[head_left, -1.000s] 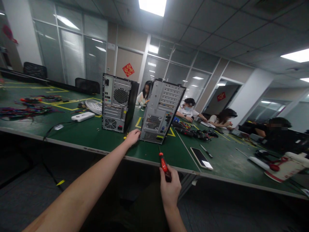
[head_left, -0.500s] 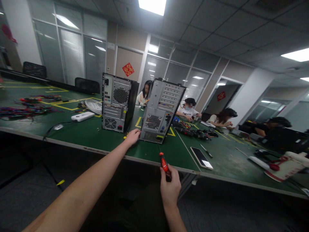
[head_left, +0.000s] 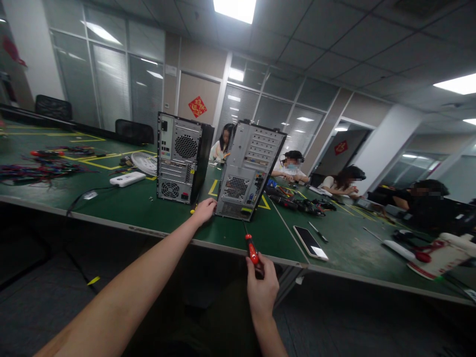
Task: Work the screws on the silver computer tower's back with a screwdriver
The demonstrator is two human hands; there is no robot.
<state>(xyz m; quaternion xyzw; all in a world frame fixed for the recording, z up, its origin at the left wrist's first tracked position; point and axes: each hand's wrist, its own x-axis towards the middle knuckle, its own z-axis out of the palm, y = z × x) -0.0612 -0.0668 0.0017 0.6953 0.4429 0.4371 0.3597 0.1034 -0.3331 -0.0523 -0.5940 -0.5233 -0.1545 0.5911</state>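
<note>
One long green worktop (head_left: 111,203) fills most of my view, marked with yellow tape, its pale near edge slanting down to the right. Glass partitions and wood-toned panels stand behind it, with four people on its far side. Gold characters mark a red diamond sign (head_left: 197,106) on a door; I can't read them for certain.

Two computer towers come next in size, standing with their port-and-vent sides toward me. Any print on the right tower (head_left: 241,168) or the left tower (head_left: 174,158) is too small for me to read. Green surface shows in the gap between them, and a strip of it runs from the right tower's base to the near edge. A pale seam crosses the worktop between that tower and the phone (head_left: 310,243).

My left hand (head_left: 204,211) has its fingers partly curled at the right tower's lower left edge; I can't tell whether they grip it. My right hand (head_left: 262,280) is out in front of the near edge, thumb and fingers closed around the handle of a red-and-black screwdriver (head_left: 252,249), whose shaft points up toward the right tower's base.

Smaller still, a white basket (head_left: 143,162) sits left of the left tower, with a white power strip (head_left: 127,179) nearer me. A slim pen-like tool (head_left: 318,232) lies just beside the phone.
</note>
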